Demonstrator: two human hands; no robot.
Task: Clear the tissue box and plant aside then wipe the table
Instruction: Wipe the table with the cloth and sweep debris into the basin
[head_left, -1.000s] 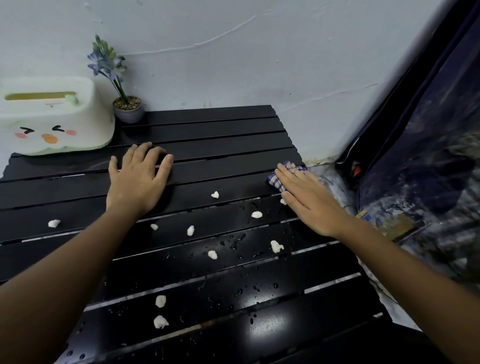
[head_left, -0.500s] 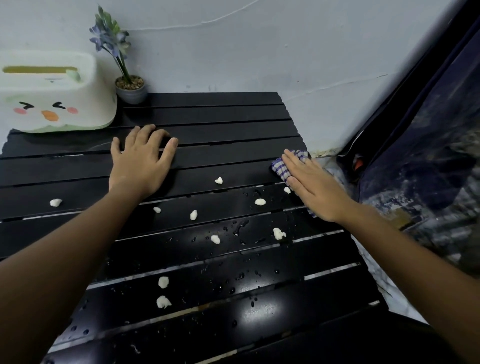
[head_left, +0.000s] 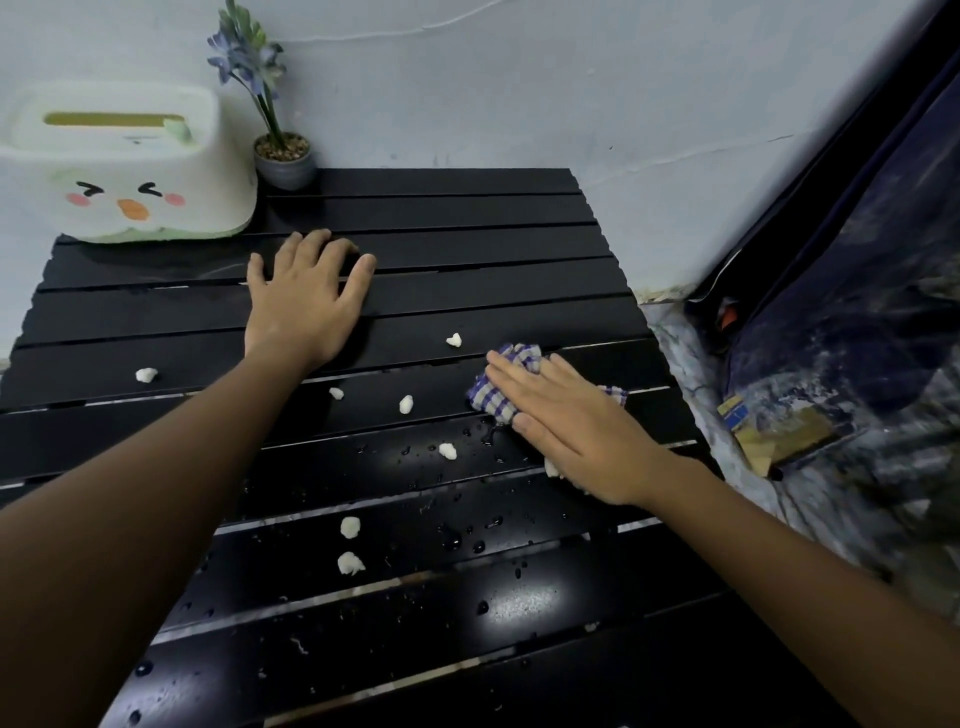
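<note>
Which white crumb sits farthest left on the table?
The white crumb alone near the table's left edge, left of the left forearm; every other crumb lies right of that arm.

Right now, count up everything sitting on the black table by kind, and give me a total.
White crumbs: 8 (one partly under the right hand)
Tissue box: 1
Potted plant: 1
Checked cloth: 1
Total: 11
</note>
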